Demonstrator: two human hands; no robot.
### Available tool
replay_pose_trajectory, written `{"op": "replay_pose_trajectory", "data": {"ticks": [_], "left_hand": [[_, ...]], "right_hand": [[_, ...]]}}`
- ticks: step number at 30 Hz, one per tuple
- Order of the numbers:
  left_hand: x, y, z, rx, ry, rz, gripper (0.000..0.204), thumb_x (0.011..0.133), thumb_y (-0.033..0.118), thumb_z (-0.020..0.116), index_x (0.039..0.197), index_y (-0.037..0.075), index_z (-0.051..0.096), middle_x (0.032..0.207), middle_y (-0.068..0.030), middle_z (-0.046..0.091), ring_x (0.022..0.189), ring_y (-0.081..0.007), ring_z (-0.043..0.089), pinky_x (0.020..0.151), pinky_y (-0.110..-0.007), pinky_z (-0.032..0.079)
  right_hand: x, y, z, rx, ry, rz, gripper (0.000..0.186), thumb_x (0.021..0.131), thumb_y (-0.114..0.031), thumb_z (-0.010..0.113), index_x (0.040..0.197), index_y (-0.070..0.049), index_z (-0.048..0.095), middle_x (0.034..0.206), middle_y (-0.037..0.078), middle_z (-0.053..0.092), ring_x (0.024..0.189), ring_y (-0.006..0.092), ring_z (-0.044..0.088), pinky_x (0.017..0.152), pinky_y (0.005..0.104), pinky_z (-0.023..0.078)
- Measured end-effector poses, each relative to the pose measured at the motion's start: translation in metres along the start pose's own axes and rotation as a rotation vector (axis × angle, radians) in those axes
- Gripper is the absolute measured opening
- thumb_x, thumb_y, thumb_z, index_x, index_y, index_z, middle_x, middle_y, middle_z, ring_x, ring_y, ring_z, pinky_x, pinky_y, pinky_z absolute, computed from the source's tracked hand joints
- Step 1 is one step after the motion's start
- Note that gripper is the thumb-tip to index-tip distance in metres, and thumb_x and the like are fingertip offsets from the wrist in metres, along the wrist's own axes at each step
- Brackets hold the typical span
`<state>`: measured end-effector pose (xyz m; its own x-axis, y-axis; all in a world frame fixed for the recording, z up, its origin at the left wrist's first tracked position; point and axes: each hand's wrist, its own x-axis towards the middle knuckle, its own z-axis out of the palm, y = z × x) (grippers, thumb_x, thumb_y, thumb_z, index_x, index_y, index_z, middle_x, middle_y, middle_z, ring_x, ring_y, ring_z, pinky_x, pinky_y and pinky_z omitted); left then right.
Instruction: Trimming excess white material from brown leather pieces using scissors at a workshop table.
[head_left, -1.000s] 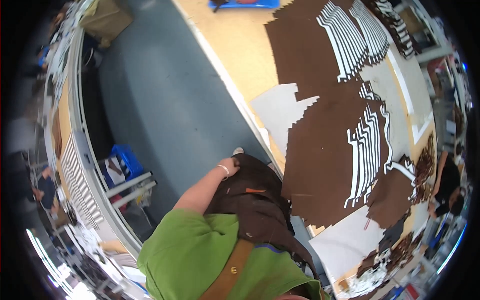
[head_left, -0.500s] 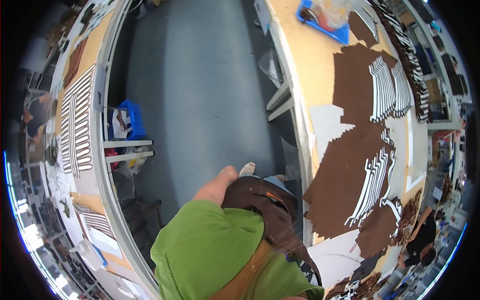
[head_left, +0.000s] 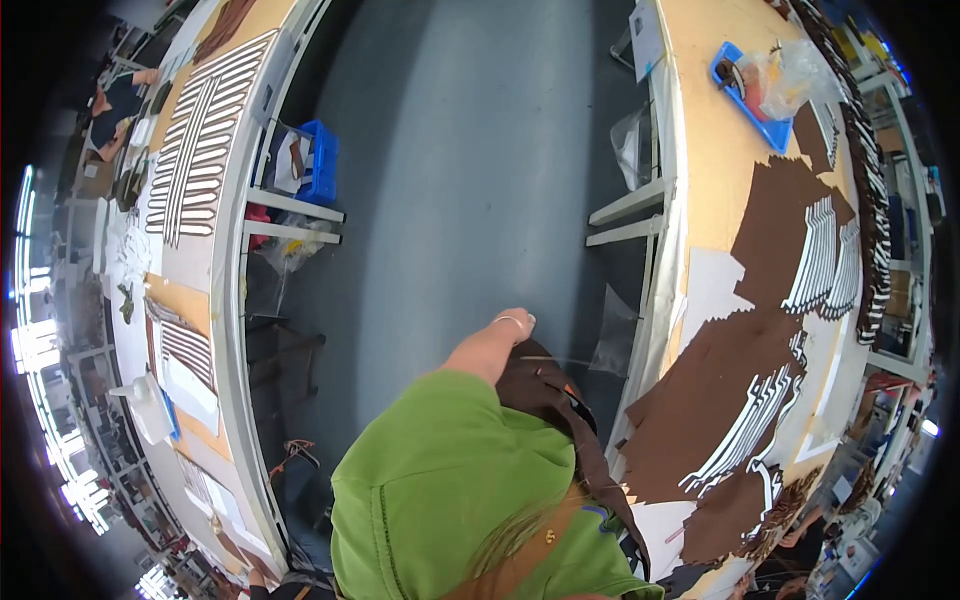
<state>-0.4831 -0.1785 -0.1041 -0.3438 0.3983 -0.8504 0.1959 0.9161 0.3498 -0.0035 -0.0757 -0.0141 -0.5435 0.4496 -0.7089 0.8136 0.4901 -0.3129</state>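
My left hand (head_left: 519, 320) hangs low over the grey floor at the end of my bare forearm, in front of the dark brown apron (head_left: 540, 385). A thin bracelet circles its wrist. Its fingers are mostly turned away, so their pose is unclear, and no held object shows. My right hand is out of sight behind my green-sleeved body. To my right, large dark brown flat pieces (head_left: 690, 385) cover part of a worktable (head_left: 705, 130). White-and-dark strips (head_left: 745, 425) lie in rows on them.
A blue tray (head_left: 773, 132) with a clear plastic bag stands on the right table's far part. Along the left table (head_left: 228, 190) lie pale, brown-edged strips (head_left: 190, 150). Beneath it are a blue crate (head_left: 322, 165) and table legs beside the aisle. A person (head_left: 118, 110) sits beyond.
The view has shifted: both tables and the aisle now appear farther right. My left hand appears slightly higher and farther right in the view, and my foot no longer shows.
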Motion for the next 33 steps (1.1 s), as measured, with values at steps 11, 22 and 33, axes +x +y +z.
{"op": "replay_pose_trajectory", "data": {"ticks": [11, 22, 33], "left_hand": [[0.029, 0.061, 0.094, 0.42, -0.233, 0.114, 0.034, 0.076, 0.011, 0.048, 0.106, 0.014, 0.062, 0.117, -0.0068, 0.055, 0.107, -0.0255, 0.053, 0.088, -0.035, 0.043], [0.019, 0.081, 0.094, 0.533, -0.216, 0.153, 0.026, 0.069, 0.019, 0.065, 0.095, 0.018, 0.067, 0.106, -0.0021, 0.062, 0.106, -0.0162, 0.053, 0.086, -0.036, 0.04], [0.033, 0.046, 0.063, 0.437, -0.149, 0.095, 0.03, 0.072, 0.012, 0.058, 0.101, 0.012, 0.065, 0.108, -0.0065, 0.06, 0.108, -0.0203, 0.052, 0.091, -0.031, 0.042]], "right_hand": [[-0.045, 0.042, 0.03, 0.124, 0.089, 0.035, 0.024, 0.086, -0.016, 0.039, 0.099, 0.0, 0.053, 0.06, 0.018, 0.055, 0.052, 0.0294, 0.055, 0.051, 0.0407, 0.042], [-0.058, 0.036, 0.066, 0.246, 0.227, 0.074, 0.024, 0.086, -0.015, 0.039, 0.095, 0.0, 0.055, 0.059, 0.017, 0.055, 0.052, 0.0288, 0.055, 0.051, 0.0403, 0.042], [0.016, 0.011, 0.009, 0.132, 0.078, -0.158, 0.024, 0.087, -0.015, 0.038, 0.092, 0.0, 0.057, 0.059, 0.017, 0.055, 0.052, 0.0281, 0.055, 0.052, 0.0399, 0.042]]}}
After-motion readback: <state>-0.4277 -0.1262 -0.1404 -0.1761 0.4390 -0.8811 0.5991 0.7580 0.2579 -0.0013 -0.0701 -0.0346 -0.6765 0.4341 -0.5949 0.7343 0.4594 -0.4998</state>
